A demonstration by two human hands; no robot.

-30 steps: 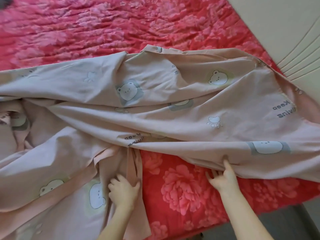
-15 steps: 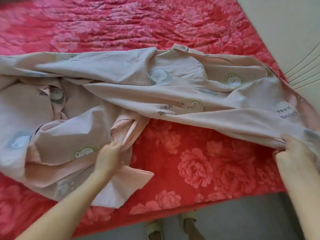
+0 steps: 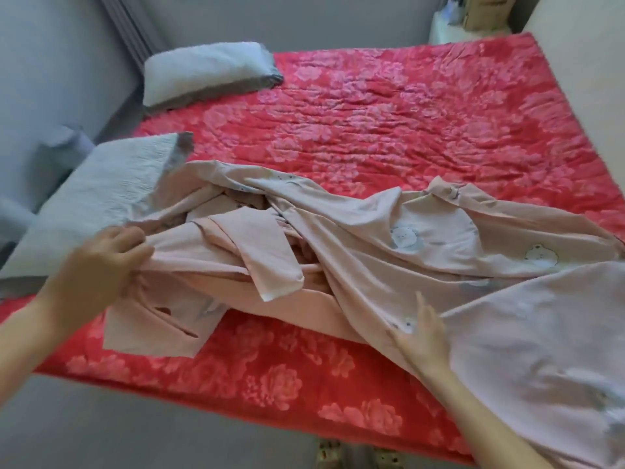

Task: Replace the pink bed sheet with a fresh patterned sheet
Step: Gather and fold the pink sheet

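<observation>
Spreading a bear-print sheet over the bed, barely begun

Standing at the side of the bed, I had both arms reaching forward. My left hand [image 3: 101, 262] gripped a bunched edge of the pale pink bear-print sheet [image 3: 389, 231], with the fingers curled round the cloth. My right hand [image 3: 422, 336] lay against a fold of the same sheet. Its fingers looked straight and slightly spread. The picture was blurred there, and I saw no clear pinch.

The sheet sat in a crumpled, twisted heap between my hands. From there it ran out past my right hand, where a broad part hung over the near edge of the bed. A loose flap lay just below my left hand.

Beyond both hands, the red floral cover [image 3: 372, 113] was bare across most of the bed. It also showed along the near edge under my wrists. A white textured pillow [image 3: 101, 198] lay just beyond my left hand, touching the sheet. A second pillow [image 3: 203, 72] lay well beyond it, at the far corner.

I judged the bear-print cloth to be the fresh patterned sheet, though I could not be sure. If so, it had only been dropped on the bed. What remained was to untangle it, spread it flat, line it up with the corners and tuck it in.
</observation>
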